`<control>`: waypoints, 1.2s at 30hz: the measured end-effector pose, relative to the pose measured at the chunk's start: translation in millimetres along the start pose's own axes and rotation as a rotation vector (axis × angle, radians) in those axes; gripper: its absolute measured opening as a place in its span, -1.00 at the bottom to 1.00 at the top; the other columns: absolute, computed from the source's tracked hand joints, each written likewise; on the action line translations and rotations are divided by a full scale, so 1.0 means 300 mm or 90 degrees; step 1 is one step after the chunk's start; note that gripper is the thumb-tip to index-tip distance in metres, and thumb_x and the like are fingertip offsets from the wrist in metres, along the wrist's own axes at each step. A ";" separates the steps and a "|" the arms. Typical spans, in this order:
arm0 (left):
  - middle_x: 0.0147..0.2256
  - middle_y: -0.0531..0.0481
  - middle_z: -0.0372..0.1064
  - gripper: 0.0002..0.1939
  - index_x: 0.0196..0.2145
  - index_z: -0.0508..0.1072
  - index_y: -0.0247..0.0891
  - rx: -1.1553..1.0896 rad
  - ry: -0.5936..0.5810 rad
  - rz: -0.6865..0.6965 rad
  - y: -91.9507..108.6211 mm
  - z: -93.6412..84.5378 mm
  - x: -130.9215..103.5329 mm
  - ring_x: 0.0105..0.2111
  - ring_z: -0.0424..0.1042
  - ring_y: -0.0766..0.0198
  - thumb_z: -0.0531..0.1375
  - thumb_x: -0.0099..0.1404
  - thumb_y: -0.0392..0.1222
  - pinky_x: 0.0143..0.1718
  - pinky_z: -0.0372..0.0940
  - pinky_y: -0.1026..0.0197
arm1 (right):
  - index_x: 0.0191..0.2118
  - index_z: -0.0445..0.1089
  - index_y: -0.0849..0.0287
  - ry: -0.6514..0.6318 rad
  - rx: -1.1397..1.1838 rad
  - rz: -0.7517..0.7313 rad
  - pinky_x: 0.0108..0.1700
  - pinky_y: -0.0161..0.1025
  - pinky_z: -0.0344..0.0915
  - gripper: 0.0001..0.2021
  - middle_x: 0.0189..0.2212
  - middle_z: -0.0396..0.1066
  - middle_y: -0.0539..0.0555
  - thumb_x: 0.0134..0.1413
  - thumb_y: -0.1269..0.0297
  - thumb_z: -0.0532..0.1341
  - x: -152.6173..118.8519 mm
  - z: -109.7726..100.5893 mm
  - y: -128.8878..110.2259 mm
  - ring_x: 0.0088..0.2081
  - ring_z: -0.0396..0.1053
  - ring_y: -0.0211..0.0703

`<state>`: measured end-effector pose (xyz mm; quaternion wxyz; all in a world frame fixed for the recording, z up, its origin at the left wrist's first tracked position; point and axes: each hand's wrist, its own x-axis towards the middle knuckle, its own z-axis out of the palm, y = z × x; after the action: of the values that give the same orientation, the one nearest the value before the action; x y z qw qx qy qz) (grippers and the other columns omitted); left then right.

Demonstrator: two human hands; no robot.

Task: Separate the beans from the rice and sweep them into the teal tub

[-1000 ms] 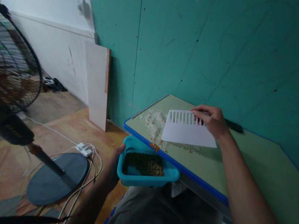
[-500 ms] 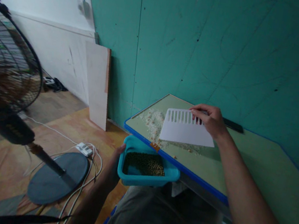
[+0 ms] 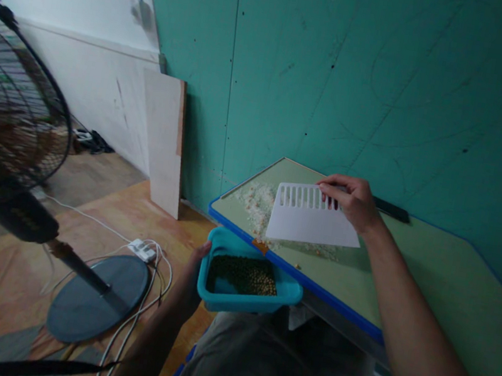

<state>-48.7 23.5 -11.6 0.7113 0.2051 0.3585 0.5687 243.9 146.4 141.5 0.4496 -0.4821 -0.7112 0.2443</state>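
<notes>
My left hand (image 3: 193, 274) grips the left end of a turquoise plastic tray (image 3: 233, 303), held just below the table's blue front edge. Dark green grains (image 3: 235, 272) and pale round beans (image 3: 264, 279) lie inside it. My right hand (image 3: 349, 198) is closed on the slotted upper edge of a flat white plastic scraper (image 3: 314, 223), which is over the tabletop and tilted toward me. White grains (image 3: 255, 204) with a few tan bits are scattered on the table to its left and along its lower edge.
The green table (image 3: 438, 268) stands against a teal wall (image 3: 392, 77). A long dark object (image 3: 392, 210) lies at its back edge. On the left are a floor fan (image 3: 35, 224), a white power strip (image 3: 142, 250) with loose cords, and a leaning board (image 3: 163, 142).
The lower edge of the scraper has come very slightly toward me. My left hand and the tray have stayed in place.
</notes>
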 end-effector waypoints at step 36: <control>-0.18 -0.14 0.68 -0.50 -0.04 0.61 -0.33 0.019 0.004 0.001 0.004 0.010 -0.006 -0.04 0.61 -0.09 0.27 0.27 0.13 0.06 0.42 0.00 | -0.41 0.55 0.12 -0.025 0.006 0.021 -0.47 -0.23 0.17 -0.86 -0.56 0.40 0.02 -0.06 0.18 0.33 -0.006 -0.015 -0.021 -0.52 0.26 -0.22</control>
<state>-47.5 22.5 -8.2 0.7065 0.2143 0.3688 0.5647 245.1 141.7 147.6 0.4342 -0.4864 -0.7106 0.2644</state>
